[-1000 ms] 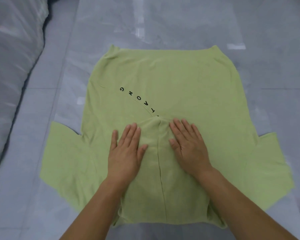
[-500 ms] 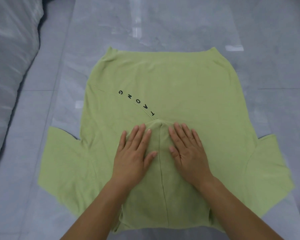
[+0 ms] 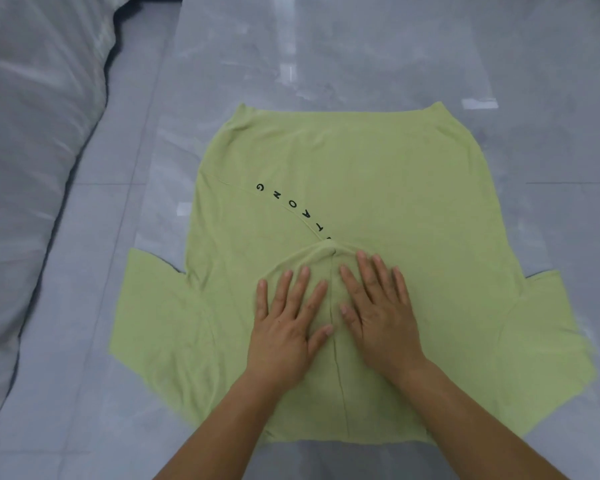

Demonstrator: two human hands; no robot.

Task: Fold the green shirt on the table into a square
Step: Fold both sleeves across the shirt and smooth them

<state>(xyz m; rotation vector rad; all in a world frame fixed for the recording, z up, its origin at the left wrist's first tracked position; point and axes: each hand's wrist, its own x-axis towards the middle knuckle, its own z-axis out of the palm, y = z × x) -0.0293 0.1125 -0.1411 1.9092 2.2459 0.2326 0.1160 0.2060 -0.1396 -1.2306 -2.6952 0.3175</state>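
Both hands, left hand [image 3: 286, 327] and right hand [image 3: 378, 306], are sliding closer, fingers spread flat, as we're smoothing the green shirt [image 3: 378, 188] before folding.

Left hand [image 3: 286, 336]: I see it bare; no ring; nails short
Right hand [image 3: 381, 315]: bare too; nothing on my wrist
Forearms: uncovered; no sleeve in view

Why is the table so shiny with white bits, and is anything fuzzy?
Head view: the white bits are light glare on the glossy table beyond the green shirt; the shirt's near right edge looks smeared and blurry; the left hand and right hand look fairly sharp.
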